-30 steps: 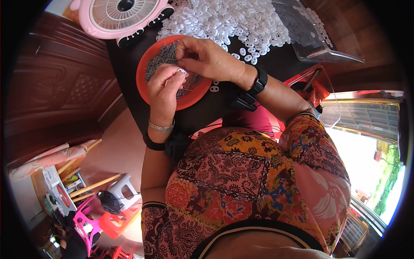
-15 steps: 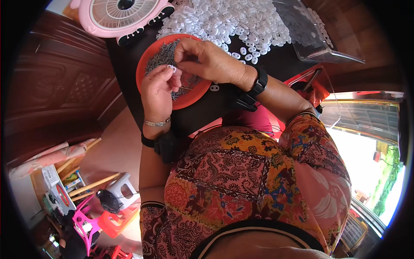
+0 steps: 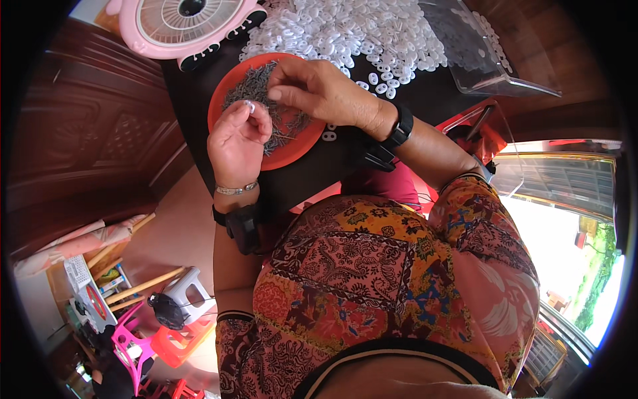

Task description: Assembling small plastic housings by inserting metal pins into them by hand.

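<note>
My left hand (image 3: 238, 147) pinches a small white oval plastic piece (image 3: 250, 106) between thumb and fingertips, over the left side of an orange-red bowl (image 3: 292, 159). In the bowl lie many small grey screws (image 3: 247, 88). My right hand (image 3: 325, 94) hovers above the bowl's right side, thumb and fingers drawn together; anything in its fingertips is too small or hidden to make out. The two hands are slightly apart. Beyond the bowl spreads a heap of white two-holed oval pieces (image 3: 345, 33), and a couple more (image 3: 329, 135) lie beside the bowl's right rim.
A pink fan (image 3: 189, 30) stands at the far left of the dark table (image 3: 292, 189). To the right of the heap is a clear plastic box (image 3: 508, 85). Below it sits a red container (image 3: 492, 143). Stools (image 3: 186, 299) stand on the floor at lower left.
My left hand has drawn a little left, away from my right hand, carrying the white piece. The right hand has barely moved.
</note>
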Demonstrator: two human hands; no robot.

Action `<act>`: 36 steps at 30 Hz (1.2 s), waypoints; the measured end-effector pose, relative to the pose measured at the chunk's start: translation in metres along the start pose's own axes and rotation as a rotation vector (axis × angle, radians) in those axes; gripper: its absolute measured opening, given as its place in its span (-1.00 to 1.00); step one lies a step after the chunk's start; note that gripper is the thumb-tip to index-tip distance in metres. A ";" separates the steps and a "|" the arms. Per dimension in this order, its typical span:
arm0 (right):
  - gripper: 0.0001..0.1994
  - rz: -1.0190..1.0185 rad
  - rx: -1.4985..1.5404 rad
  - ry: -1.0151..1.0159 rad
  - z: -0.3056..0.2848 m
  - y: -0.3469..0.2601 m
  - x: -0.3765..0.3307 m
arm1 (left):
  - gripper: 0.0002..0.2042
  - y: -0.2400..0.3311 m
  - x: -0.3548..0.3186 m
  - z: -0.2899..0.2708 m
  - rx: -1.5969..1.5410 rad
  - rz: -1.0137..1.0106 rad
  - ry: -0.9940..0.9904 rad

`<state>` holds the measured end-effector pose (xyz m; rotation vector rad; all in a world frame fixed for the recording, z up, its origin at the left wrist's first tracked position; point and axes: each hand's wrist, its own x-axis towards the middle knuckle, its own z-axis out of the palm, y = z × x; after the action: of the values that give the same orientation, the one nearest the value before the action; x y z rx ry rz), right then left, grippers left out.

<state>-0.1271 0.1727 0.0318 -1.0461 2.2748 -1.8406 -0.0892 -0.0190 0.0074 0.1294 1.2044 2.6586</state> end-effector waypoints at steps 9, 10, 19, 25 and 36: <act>-0.61 0.195 0.156 -0.195 0.005 0.003 0.001 | -0.84 -0.001 -0.007 0.024 0.408 0.171 0.029; -0.61 0.195 0.156 -0.194 0.005 0.004 0.002 | -0.85 0.000 -0.008 0.027 0.522 0.210 0.032; -0.71 0.262 0.319 -0.307 -0.001 0.005 0.003 | -0.84 0.001 -0.010 0.029 0.497 0.156 0.061; -0.77 0.085 0.153 -0.266 0.002 0.013 0.001 | -0.76 0.001 -0.006 0.017 0.301 0.078 0.065; -0.87 0.125 0.242 -0.041 -0.007 0.010 0.003 | -0.82 0.000 -0.009 0.026 0.594 0.132 0.282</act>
<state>-0.1371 0.1773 0.0267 -0.8760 1.9825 -1.9609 -0.0765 -0.0020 0.0253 -0.0794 2.1154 2.3872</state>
